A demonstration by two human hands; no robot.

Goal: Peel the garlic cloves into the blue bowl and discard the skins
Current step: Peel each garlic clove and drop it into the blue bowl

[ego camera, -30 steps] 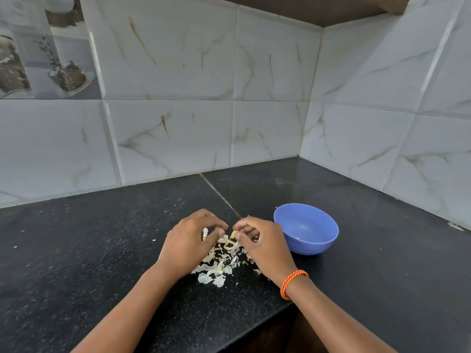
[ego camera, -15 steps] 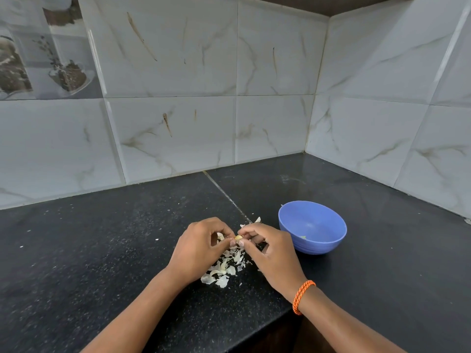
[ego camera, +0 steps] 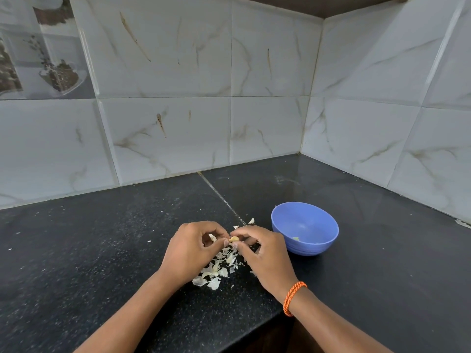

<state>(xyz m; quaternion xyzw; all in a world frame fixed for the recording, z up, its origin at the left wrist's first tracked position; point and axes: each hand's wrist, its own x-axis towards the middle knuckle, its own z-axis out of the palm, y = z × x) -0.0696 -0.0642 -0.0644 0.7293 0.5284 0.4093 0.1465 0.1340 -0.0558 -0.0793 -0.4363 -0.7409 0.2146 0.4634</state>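
A small pale garlic clove [ego camera: 234, 239] is pinched between the fingertips of my left hand [ego camera: 190, 253] and my right hand [ego camera: 265, 256], held just above the black counter. Below and between the hands lies a heap of white garlic skins [ego camera: 216, 270]. The blue bowl [ego camera: 305, 229] stands upright just right of my right hand, with a few small pale pieces on its bottom. An orange band circles my right wrist.
The black granite counter [ego camera: 102, 250] runs into a corner of white marble-pattern wall tiles [ego camera: 267, 128]. Its front edge [ego camera: 254, 324] drops off below my right forearm. A few loose skin flakes [ego camera: 251, 220] lie beyond the hands near the counter seam.
Both hands have lifted slightly from the skin heap and come together on the clove. The view has shifted a little; the bowl stays put.
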